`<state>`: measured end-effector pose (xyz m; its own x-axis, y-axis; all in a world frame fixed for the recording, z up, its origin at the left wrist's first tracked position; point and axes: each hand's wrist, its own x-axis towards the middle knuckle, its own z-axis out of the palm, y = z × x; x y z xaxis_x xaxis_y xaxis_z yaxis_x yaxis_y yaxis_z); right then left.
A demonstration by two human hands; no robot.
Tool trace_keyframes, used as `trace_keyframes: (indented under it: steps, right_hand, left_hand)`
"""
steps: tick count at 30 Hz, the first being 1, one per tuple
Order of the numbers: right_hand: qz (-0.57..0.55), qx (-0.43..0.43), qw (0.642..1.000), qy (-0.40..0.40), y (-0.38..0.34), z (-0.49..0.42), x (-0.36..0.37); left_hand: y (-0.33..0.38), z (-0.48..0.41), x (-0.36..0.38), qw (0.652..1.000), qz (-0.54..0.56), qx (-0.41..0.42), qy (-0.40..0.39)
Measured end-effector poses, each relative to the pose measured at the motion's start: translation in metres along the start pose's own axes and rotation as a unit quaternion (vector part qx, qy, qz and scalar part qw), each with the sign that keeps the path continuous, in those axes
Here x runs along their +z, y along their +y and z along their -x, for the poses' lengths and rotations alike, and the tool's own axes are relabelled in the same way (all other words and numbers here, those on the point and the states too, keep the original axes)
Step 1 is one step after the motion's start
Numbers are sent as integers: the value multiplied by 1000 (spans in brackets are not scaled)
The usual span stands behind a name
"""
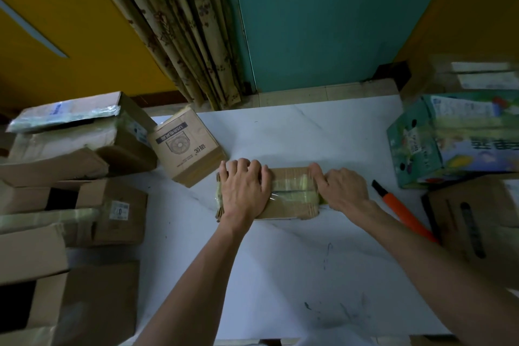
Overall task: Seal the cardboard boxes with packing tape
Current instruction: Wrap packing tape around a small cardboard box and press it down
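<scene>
Small flat brown cardboard box (290, 206) mid white table (280, 275). Yellowish clear tape (289, 185) along top seam, wrinkled at ends. Left hand (244, 185) flat, fingers straight, pressing left end. Right hand (344, 187) fingers curled, gripping right end.

We recorded a dim, cool-toned scene. The white marbled tabletop (309, 135) was brightest; shadows were soft. Clear packing tape (289, 185) on the small brown cardboard box (283, 209) showed faint glare. Wide-angle distortion bent the edges; the green printed carton (421, 143) was blurred.
</scene>
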<state>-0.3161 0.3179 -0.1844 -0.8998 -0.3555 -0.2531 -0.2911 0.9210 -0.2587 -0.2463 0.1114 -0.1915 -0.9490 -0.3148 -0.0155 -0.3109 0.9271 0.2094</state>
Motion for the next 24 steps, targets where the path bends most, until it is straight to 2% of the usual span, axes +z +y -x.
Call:
trace_keyframes:
  steps: [3, 6, 8, 12, 16, 20, 22, 24]
  right_hand:
    - [-26, 33, 999, 22, -3, -4, 9]
    - [-9, 24, 999, 28, -2, -9, 10]
    - [8, 24, 999, 30, -3, -10, 10]
    - [-2, 7, 1000, 15, 2, -14, 8]
    - [-94, -17, 995, -28, 15, -16, 1]
    - [-224, 3, 974, 11, 23, -6, -25]
    - [-210, -24, 976, 45, 18, -5, -40]
    - [-128, -59, 988, 63, 11, -7, -49]
  left_hand:
    - [-1, 1, -5, 999, 12, 19, -31]
    - [14, 7, -11, 975, 14, 194, -110]
    - [36, 15, -7, 948, -26, 268, -166]
    - [61, 13, 2, 943, -117, 263, -165]
    - [54, 6, -1, 952, -55, 279, -110]
    - [38, -1, -21, 958, -3, 273, -92]
    - [32, -2, -30, 957, 16, 279, -79]
    - [29, 0, -35, 955, 31, 288, -70]
